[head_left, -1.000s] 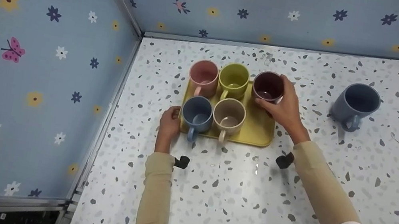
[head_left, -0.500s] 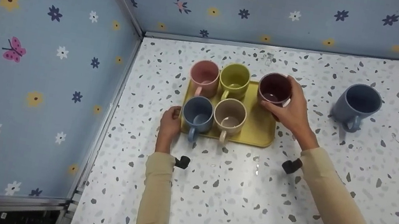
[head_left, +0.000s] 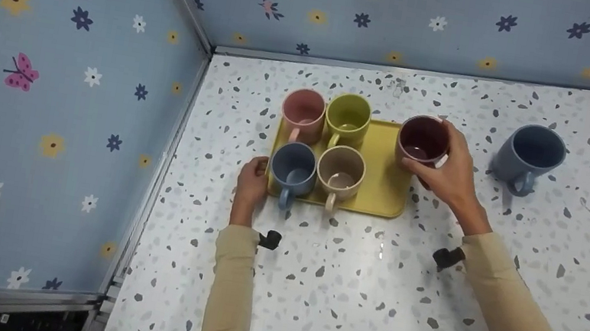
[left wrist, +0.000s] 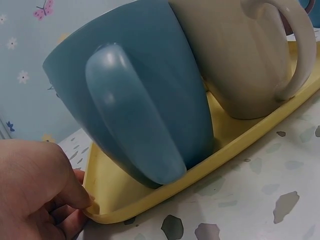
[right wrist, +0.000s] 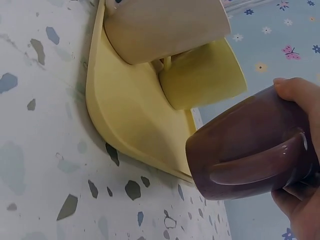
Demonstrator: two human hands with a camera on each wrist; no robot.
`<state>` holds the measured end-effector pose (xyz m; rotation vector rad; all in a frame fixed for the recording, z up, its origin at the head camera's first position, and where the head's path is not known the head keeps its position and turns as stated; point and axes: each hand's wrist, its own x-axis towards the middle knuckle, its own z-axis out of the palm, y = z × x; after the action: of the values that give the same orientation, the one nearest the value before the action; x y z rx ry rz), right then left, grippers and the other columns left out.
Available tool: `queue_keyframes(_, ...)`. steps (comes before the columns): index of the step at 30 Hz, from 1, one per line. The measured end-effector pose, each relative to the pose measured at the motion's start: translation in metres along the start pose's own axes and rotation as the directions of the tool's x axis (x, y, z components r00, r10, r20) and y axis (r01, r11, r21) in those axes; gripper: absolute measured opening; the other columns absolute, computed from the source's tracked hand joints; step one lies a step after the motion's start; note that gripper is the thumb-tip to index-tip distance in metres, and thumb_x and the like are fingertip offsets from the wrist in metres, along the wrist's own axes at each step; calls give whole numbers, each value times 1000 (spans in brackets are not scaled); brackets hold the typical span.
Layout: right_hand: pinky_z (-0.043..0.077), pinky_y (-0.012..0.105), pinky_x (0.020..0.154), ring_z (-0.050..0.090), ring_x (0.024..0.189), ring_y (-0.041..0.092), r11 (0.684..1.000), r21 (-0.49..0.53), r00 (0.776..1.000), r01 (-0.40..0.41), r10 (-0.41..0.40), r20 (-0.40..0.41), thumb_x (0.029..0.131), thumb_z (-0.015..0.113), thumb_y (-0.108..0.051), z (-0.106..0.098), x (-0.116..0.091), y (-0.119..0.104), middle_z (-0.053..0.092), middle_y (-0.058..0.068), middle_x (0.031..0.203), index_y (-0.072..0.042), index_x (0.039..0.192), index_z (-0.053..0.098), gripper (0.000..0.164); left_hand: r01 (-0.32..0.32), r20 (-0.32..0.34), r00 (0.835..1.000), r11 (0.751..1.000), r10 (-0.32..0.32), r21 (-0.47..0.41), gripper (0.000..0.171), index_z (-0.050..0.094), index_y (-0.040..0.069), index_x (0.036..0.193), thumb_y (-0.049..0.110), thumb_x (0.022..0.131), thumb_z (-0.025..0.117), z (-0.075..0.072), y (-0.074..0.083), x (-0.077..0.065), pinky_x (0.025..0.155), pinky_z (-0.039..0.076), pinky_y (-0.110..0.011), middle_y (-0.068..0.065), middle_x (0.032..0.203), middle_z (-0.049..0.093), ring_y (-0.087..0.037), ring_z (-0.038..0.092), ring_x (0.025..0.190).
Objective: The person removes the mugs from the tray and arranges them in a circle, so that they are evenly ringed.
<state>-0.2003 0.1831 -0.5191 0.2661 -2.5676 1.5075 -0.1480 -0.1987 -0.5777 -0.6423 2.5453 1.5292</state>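
My right hand (head_left: pixel 453 171) grips a dark maroon mug (right wrist: pixel 245 150) by its upper part, fingers on one side and thumb on the other. The mug is raised over the right edge of a yellow tray (head_left: pixel 386 196), its handle facing the right wrist camera. On the tray stand a pink mug (head_left: pixel 310 126), a lime-green mug (head_left: pixel 354 133), a blue mug (left wrist: pixel 165 85) and a beige mug (left wrist: pixel 245 60). At the tray's near left corner, my left hand (left wrist: pixel 35 190) pinches the rim, thumb on top and the other fingers curled at the outer side.
Another blue mug (head_left: pixel 511 165) stands on the speckled white table (head_left: pixel 322 290), right of the tray. Blue flowered panels (head_left: pixel 392 14) rise behind the table and along its left side.
My right hand has carried the maroon mug to the right, away from the lime-green mug and toward the tray's right edge. The left hand has stayed at the tray's corner.
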Motion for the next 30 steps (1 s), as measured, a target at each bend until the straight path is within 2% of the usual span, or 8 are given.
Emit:
queue_keyframes(9, 37, 48, 107, 43, 129, 29, 1000, -27, 1000, 1, -2, -31, 62, 89, -33, -12, -10, 0, 42, 15, 145, -5, 145, 36, 102, -6, -2, 1000, 1000, 6, -5, 44, 54, 3, 130, -3, 89, 38, 0, -2, 2, 97, 43, -37, -16, 120, 57, -26, 54, 111)
queue_keyframes(17, 41, 46, 103, 47, 124, 25, 1000, -7, 995, 22, -23, -101, 61, 90, -27, -22, -20, 5, 49, 11, 139, -7, 142, 42, 97, 30, 3, 1000, 999, -30, 17, 45, 54, 5, 130, -2, 88, 39, 0, -2, 4, 99, 42, -36, -13, 121, 56, -24, 52, 111)
queue_keyframes(21, 42, 46, 101, 49, 122, 23, 1000, -10, 991, 5, -6, -137, 60, 91, -28, -28, -26, 9, 51, 9, 137, -8, 142, 42, 97, 29, 5, 1000, 999, -29, 26, 46, 54, 6, 130, -2, 87, 39, 0, -3, 6, 100, 41, -35, -13, 120, 55, -24, 52, 111)
queue_keyframes(26, 42, 42, 103, 48, 125, 23, 999, -32, 986, -25, 19, -166, 61, 90, -28, -34, -33, 15, 47, 11, 140, -6, 144, 39, 100, 9, 8, 1000, 1000, -9, -22, 46, 54, 4, 130, -4, 87, 39, 0, -2, 3, 98, 43, -36, -14, 120, 57, -25, 54, 111)
queue_keyframes(30, 41, 37, 105, 47, 127, 22, 998, -35, 982, -59, 52, -181, 62, 90, -28, -40, -38, 18, 46, 10, 142, -10, 146, 38, 100, -3, -1, 1000, 999, 3, -38, 45, 54, 2, 129, -5, 86, 40, 0, -1, 2, 97, 44, -37, -16, 120, 58, -27, 55, 111)
